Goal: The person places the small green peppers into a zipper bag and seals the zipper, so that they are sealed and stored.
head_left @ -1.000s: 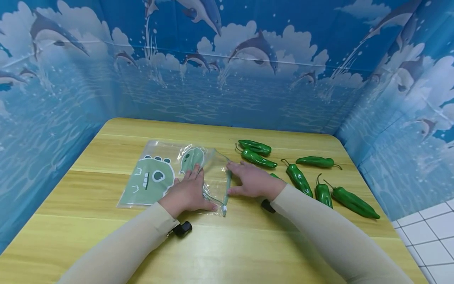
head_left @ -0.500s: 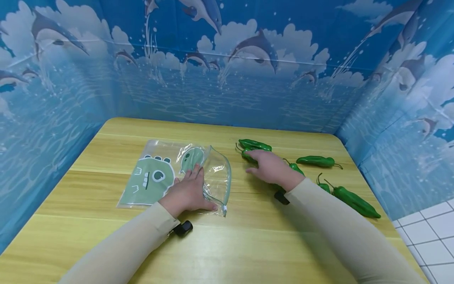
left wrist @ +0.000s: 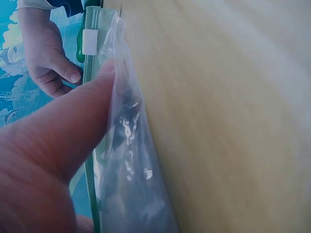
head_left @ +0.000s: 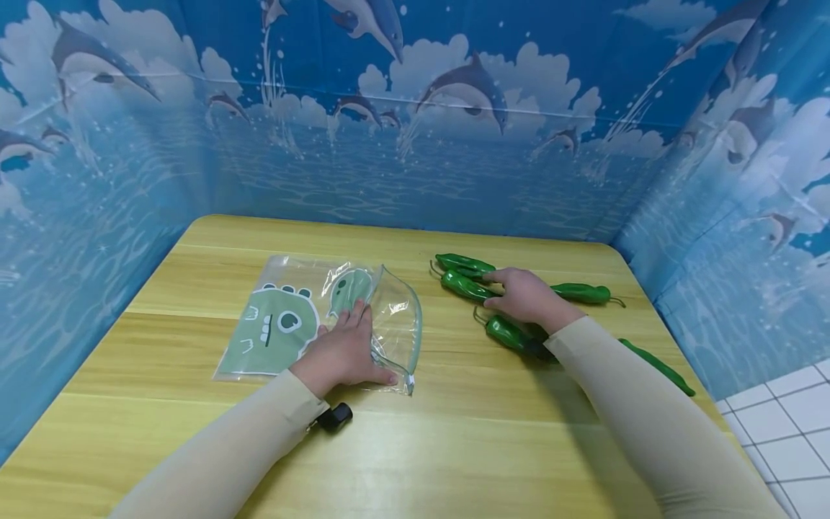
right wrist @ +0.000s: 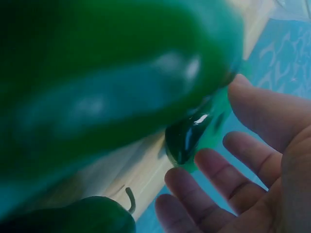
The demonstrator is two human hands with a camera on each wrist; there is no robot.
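Observation:
My left hand (head_left: 344, 353) lies with fingers spread on a clear zip bag (head_left: 382, 317) printed with green cartoon figures, pressing it to the table. In the left wrist view the thumb (left wrist: 73, 121) rests at the bag's mouth, close to the white zip slider (left wrist: 90, 42). The mouth edge bows out to the right. My right hand (head_left: 528, 297) hovers among several glossy green chili peppers, thumb and fingers apart, its tips near one pepper (head_left: 462, 285). Another pepper (head_left: 509, 334) lies partly under the wrist. A large pepper (right wrist: 121, 87) fills much of the right wrist view, outside the fingers.
Further peppers lie at the back (head_left: 457, 263) and toward the right, one pepper (head_left: 580, 293) behind the hand and one pepper (head_left: 658, 367) partly hidden by the sleeve. A blue dolphin-print curtain (head_left: 415, 166) surrounds the wooden table (head_left: 454, 447). White tiles (head_left: 784, 411) show at right.
My right hand has left the bag's mouth and moved right over the peppers. The mouth edge has sprung from nearly straight to a curve. My left hand has stayed in place.

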